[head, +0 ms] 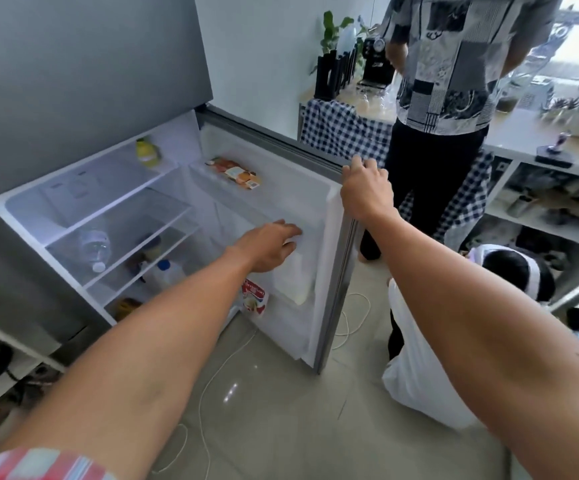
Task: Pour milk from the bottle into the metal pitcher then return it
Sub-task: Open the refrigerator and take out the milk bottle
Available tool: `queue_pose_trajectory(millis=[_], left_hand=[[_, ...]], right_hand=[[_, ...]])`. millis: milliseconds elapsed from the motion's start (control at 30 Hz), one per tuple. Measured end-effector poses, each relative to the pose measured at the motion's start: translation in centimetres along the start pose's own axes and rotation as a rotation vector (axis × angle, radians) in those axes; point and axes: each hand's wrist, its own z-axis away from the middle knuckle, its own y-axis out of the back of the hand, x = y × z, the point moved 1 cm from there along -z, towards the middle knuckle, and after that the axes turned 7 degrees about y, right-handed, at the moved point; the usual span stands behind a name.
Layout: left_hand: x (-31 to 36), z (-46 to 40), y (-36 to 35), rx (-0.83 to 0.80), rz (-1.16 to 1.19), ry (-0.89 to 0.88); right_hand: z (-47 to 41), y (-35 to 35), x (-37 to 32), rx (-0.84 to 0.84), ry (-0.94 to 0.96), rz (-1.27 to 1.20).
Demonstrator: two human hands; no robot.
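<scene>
The fridge door (pixel 315 216) stands open; the right hand (pixel 366 188) grips its top edge, fingers curled over it. The left hand (pixel 270 245) reaches toward the door's inside with fingers loosely apart, holding nothing; the white milk bottle (pixel 165 273) with a blue cap sits on a low fridge shelf (pixel 163 244).

Refrigerator door (pixel 340 271): brushed grey metal outer edge, matt; inner liner (pixel 281 188) under the right hand (pixel 366 190) fingers is smooth white plastic, slightly glossy. Door bin (pixel 295 271) just below the left hand (pixel 269 245) fingertips: translucent frosted plastic. Interior shelves (pixel 121 223): clear glass or plastic with white trim. Water bottle (pixel 94 247): clear, glossy plastic. Milk bottle (pixel 165 273): white opaque plastic, blue cap. Floor (pixel 281 393): glazed tile, reflective. Table cloth (pixel 343 133): checked woven fabric, matt.
</scene>
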Motion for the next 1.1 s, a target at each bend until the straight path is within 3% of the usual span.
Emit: queue_pose_trajectory(millis=[267, 367, 433, 500, 567, 733, 900, 1100], left_hand=[[1.3, -2.0, -0.9, 0.061, 0.066, -0.071], [0.6, -1.8, -1.9, 0.316, 0.209, -0.035], [-0.6, -2.0, -3.3, 0.451, 0.321, 0.117], [-1.9, -2.2, -5.1, 0.419, 0.451, 0.305], [-2.9, -2.7, -7.3, 0.283, 0.565, 0.431], [-3.9, -3.7, -13.3, 0.013, 0.708, 0.590], [-3.0, -5.3, -15.1, 0.082, 0.964, 0.601], [-0.6, -7.5, -14.9, 0.283, 1.001, 0.592]], right_hand=[[-2.6, -0.7, 2.6, 0.030, -0.022, -0.077], [-2.4, -1.4, 2.6, 0.124, -0.009, -0.071], [-2.3, -1.9, 2.7, 0.198, -0.007, -0.068], [-2.3, -2.6, 2.9, 0.283, 0.008, -0.066], [-2.4, -3.4, 3.2, 0.370, 0.026, -0.060], [-2.5, -4.8, 3.9, 0.567, 0.085, -0.022], [-2.8, -5.6, 3.9, 0.670, 0.097, 0.000], [-2.9, -5.9, 3.7, 0.716, 0.077, -0.018]])
